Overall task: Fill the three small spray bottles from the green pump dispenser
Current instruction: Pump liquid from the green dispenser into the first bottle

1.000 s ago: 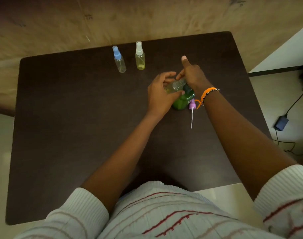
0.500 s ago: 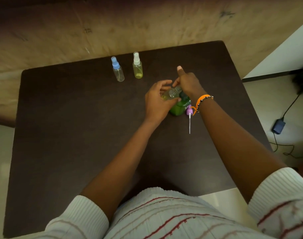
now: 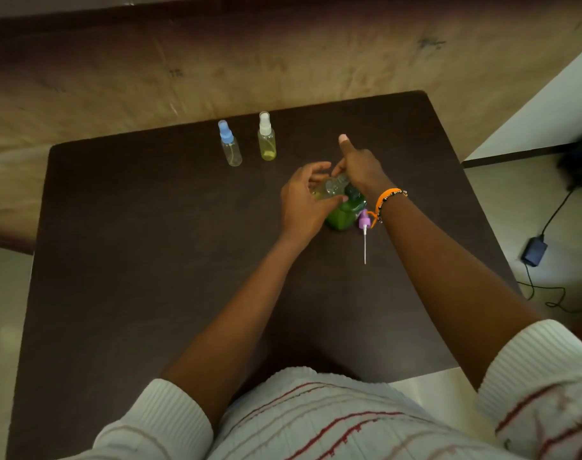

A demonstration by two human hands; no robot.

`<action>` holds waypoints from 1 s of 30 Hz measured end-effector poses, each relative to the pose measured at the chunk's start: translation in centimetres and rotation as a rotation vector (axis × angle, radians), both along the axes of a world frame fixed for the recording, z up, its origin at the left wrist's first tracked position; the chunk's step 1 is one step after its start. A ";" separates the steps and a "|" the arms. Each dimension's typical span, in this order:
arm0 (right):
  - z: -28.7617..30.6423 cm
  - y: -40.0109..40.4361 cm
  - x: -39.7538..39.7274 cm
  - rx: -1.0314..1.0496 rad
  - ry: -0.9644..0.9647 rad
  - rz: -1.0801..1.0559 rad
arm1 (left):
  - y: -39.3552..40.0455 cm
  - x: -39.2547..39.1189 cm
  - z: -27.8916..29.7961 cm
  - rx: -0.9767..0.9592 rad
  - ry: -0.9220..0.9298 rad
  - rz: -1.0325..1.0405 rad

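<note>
The green pump dispenser [image 3: 345, 214] stands right of the table's middle. My left hand [image 3: 302, 202] grips an uncapped small clear bottle [image 3: 331, 186], tilted with its mouth against the dispenser's top. My right hand [image 3: 360, 167] rests on the pump head, its forefinger stretched out. A purple spray cap [image 3: 364, 221] with its long dip tube lies on the table just right of the dispenser. At the back stand a blue-capped bottle [image 3: 230, 149], nearly clear, and a white-capped bottle [image 3: 267, 141] holding yellowish liquid.
The dark brown table [image 3: 150, 260] has rounded corners and sits by a tan wall. On the floor to the right lie a small black adapter [image 3: 534, 251] and its cable. An orange beaded bracelet [image 3: 387, 199] circles my right wrist.
Both hands keep their hold on the clear bottle and the dispenser. The whole scene has slid lower in the view as my head tipped up.
</note>
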State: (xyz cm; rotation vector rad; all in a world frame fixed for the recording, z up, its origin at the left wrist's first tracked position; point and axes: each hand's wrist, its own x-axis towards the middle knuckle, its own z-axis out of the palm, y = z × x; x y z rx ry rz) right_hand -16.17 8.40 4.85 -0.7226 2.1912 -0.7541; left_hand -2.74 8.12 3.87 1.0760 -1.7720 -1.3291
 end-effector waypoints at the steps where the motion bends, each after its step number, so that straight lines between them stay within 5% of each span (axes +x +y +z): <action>1: 0.0 0.0 0.0 0.003 -0.008 -0.003 | 0.0 0.0 -0.1 0.004 0.003 -0.001; 24: -1.5 0.0 0.0 -0.042 0.100 -0.077 | 0.1 0.0 -0.3 -0.021 -0.023 -0.005; 30: -0.2 -0.1 -0.3 -0.027 -0.033 -0.010 | -0.1 0.0 -0.1 -0.040 -0.004 -0.009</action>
